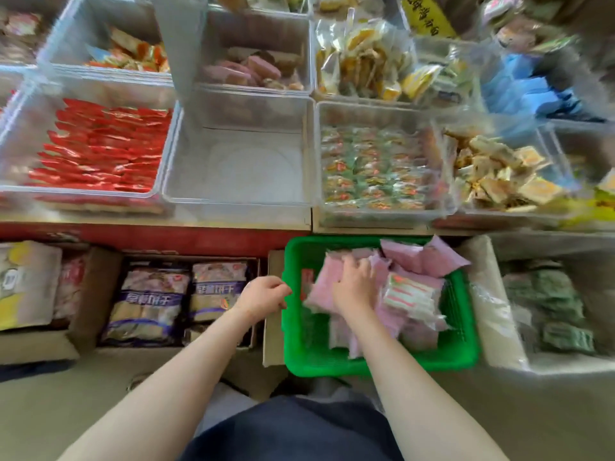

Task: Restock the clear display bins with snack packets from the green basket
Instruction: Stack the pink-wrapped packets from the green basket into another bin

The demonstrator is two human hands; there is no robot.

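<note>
In the head view, little writing could be read: the two purple-banded bags (151, 301) in a cardboard box on the floor bore large pale characters too smeared by blur to make out, and a yellow sign (427, 15) at the top edge carried dark characters, cut off by the frame. The green basket (299, 344) sat on the floor below the counter, heaped with pink snack packets (412, 257) whose print was illegible. The right hand (354, 284) lay on the heap, fingers curled over a pink packet (327, 281). The left hand (263, 294) hovered just beside the basket's left rim, fingers loosely curled, holding nothing. Directly above the basket's left end stood an empty clear bin (239, 161), between a bin of red packets (100, 151) and a bin of green-and-orange packets (372, 168). Bins at the right edge were badly blurred.
</note>
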